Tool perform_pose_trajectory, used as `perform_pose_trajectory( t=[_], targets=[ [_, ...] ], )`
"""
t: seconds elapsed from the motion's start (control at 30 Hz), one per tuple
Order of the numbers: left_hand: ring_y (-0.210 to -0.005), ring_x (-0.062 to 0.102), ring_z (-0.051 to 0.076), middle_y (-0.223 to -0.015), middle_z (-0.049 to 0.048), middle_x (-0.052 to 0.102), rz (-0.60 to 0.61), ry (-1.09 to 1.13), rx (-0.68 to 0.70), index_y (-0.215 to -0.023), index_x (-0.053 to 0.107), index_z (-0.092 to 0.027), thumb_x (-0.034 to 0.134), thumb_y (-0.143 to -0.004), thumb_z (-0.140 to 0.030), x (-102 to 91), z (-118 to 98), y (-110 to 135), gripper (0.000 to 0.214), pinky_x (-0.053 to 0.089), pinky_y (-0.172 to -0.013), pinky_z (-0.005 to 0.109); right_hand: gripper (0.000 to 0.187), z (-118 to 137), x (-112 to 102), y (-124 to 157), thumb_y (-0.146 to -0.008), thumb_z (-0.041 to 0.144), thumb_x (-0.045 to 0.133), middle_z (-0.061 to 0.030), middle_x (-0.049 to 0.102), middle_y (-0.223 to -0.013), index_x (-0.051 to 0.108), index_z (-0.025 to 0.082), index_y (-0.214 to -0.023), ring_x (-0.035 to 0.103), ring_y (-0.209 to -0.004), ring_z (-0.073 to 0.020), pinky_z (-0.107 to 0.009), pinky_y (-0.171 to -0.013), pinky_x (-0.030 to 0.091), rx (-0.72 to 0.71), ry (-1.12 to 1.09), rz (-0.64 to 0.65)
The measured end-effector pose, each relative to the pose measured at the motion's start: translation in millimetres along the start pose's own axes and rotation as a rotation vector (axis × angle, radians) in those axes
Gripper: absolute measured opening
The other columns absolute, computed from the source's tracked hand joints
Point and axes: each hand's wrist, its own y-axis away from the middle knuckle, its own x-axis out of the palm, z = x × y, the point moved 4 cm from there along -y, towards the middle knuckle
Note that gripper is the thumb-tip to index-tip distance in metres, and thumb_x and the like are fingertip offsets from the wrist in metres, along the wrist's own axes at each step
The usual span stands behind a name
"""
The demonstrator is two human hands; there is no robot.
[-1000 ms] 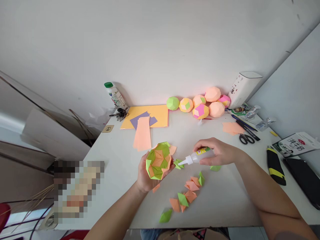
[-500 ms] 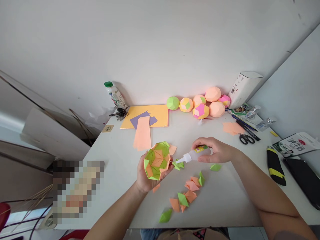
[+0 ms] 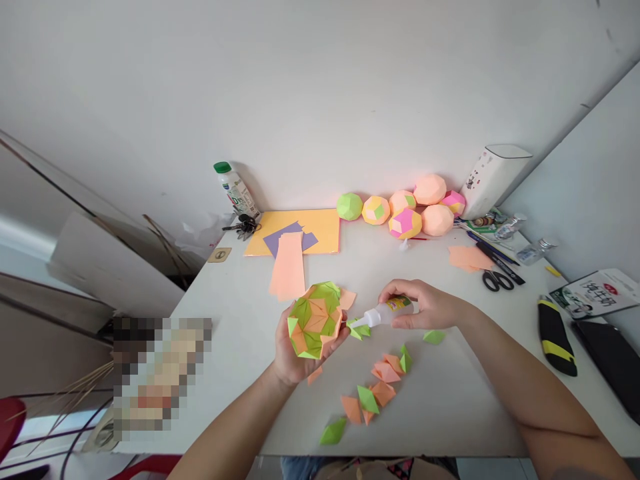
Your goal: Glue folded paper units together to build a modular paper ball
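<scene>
My left hand [image 3: 289, 357] cups a bowl-shaped folded-paper ball [image 3: 316, 319] in green and orange, its hollow side facing up toward me. My right hand [image 3: 425, 303] is closed round a clear glue bottle [image 3: 387, 312] with a yellow label and a white nozzle. The nozzle points left, its tip close to the right edge of the paper ball; whether it touches I cannot tell. Behind the tip lies a green folded piece [image 3: 361, 331]. Several loose orange and green folded pieces [image 3: 368, 400] lie on the table in front of my hands.
Finished paper balls [image 3: 406, 223] stand along the wall. Orange paper strips [image 3: 287, 270] rest on a yellow sheet [image 3: 323, 233] at the back left, near a green-capped bottle [image 3: 237, 190]. Scissors [image 3: 497, 280], pens and a black-yellow cutter [image 3: 557, 340] lie at the right.
My right hand has shifted slightly left and down with the glue bottle, nearer the paper ball. The left hand holds its place. The whole view has moved a little.
</scene>
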Motion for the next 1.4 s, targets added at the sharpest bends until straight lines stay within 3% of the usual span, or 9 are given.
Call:
perform_pose_trajectory(
  t=[0.17, 0.53, 0.77, 0.97, 1.07, 1.2, 1.4],
  targets=[
    [-0.076, 0.065, 0.021, -0.086, 0.0123, 0.069, 0.027, -0.01, 0.018, -0.094, 0.068, -0.011, 0.045, -0.08, -0.049, 8.7, 0, 0, 0.046, 0.054, -0.063, 0.029, 0.031, -4, 2, -3, -0.074, 0.031, 0.069, -0.0042, 0.057, -0.103, 0.054, 0.021, -0.099, 0.054, -0.099, -0.019, -0.033, -0.086, 0.047, 0.034, -0.06, -0.06],
    [-0.089, 0.065, 0.022, -0.095, 0.0148, 0.069, 0.006, 0.012, -0.014, -0.103, 0.065, -0.01, 0.047, -0.078, -0.05, -3.6, -1, 0, 0.05, 0.054, -0.081, 0.033, 0.031, 2, -4, 2, -0.071, 0.028, 0.071, -0.0038, 0.059, -0.097, 0.055, 0.02, -0.096, 0.054, -0.083, -0.0154, -0.029, -0.073, 0.045, -0.039, -0.016, 0.006],
    [-0.087, 0.065, 0.021, -0.092, 0.0145, 0.069, 0.006, 0.01, 0.005, -0.102, 0.065, -0.01, 0.044, -0.079, -0.05, -1.5, -2, 1, 0.051, 0.055, -0.078, 0.032, 0.029, 1, -7, -1, -0.071, 0.029, 0.069, -0.0038, 0.059, -0.099, 0.056, 0.02, -0.096, 0.055, -0.09, -0.0172, -0.031, -0.081, 0.045, 0.006, -0.02, -0.131],
    [-0.087, 0.066, 0.021, -0.092, 0.0147, 0.069, -0.032, -0.001, 0.003, -0.101, 0.066, -0.011, 0.043, -0.08, -0.05, -2.3, -3, 0, 0.05, 0.055, -0.078, 0.032, 0.031, 5, -5, 4, -0.07, 0.029, 0.07, -0.003, 0.06, -0.093, 0.056, 0.019, -0.095, 0.053, -0.078, -0.0147, -0.028, -0.07, 0.044, -0.045, 0.027, 0.006],
    [-0.086, 0.066, 0.021, -0.09, 0.0138, 0.069, -0.039, 0.0, 0.013, -0.1, 0.066, -0.012, 0.042, -0.08, -0.05, -2.5, -4, 1, 0.049, 0.055, -0.077, 0.032, 0.029, 5, -4, 2, -0.071, 0.028, 0.069, -0.0025, 0.059, -0.093, 0.056, 0.02, -0.095, 0.053, -0.08, -0.0149, -0.028, -0.073, 0.045, -0.039, 0.038, -0.04],
    [-0.084, 0.066, 0.021, -0.09, 0.014, 0.069, -0.045, -0.002, 0.016, -0.101, 0.065, -0.012, 0.043, -0.079, -0.051, -3.6, -3, 1, 0.05, 0.056, -0.076, 0.033, 0.029, -5, -8, -3, -0.073, 0.029, 0.068, -0.0028, 0.057, -0.097, 0.052, 0.021, -0.096, 0.054, -0.089, -0.0172, -0.031, -0.082, 0.045, 0.028, -0.009, -0.191],
    [-0.086, 0.067, 0.022, -0.093, 0.0139, 0.07, -0.067, 0.011, 0.015, -0.103, 0.064, -0.012, 0.045, -0.079, -0.05, -7.5, -5, 0, 0.049, 0.056, -0.079, 0.034, 0.027, -35, -2, -16, -0.071, 0.027, 0.064, -0.002, 0.057, -0.091, 0.05, 0.02, -0.092, 0.055, -0.082, -0.0177, -0.03, -0.072, 0.046, 0.143, 0.182, -0.199]
  ],
)
